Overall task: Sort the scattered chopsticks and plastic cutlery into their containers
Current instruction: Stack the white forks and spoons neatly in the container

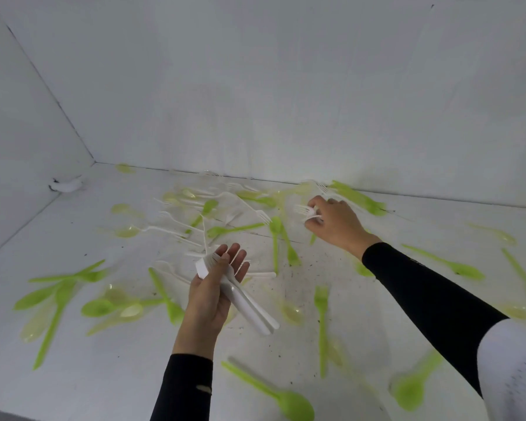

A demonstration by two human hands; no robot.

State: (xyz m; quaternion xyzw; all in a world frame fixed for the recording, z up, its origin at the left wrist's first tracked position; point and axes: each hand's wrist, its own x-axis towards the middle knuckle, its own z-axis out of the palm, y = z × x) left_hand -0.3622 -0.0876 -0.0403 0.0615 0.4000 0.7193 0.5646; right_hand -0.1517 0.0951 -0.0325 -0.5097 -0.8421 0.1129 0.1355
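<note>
- Head view: we look down on a white table (119,375) with a matt, dark-speckled top, closed in by plain white walls (255,86) at the back and left.
- Thin moulded plastic cutlery lies scattered flat across the table in three kinds: opaque bright green, opaque white, and see-through pale yellow.
- Among the green pieces we see a green fork (321,302) with short tines pointing away from us. A green spoon (286,402) with a round bowl lies near the bottom edge.
- The pale yellow spoons (131,311) are glossy and almost clear, so their outlines are hard to follow.
- Loose white forks (246,205), slim with long handles, lie criss-crossed with green spoons in a heap toward the back wall.
- Our left hand (213,287) is turned palm up over the middle of the table. Its thumb clamps a bundle of white forks (246,305) across the palm while the fingers stay fairly straight behind them.
- The bundle is stacked tines away from us, and the flat handles fan out slightly toward us past the heel of the hand.
- Our right hand (334,223) reaches to the far side, knuckles up and fingers curled, pinching a white fork (305,211) whose tines point left. Blur keeps us from telling whether it holds more than one.
- Both forearms wear snug black sleeves (431,296).
</note>
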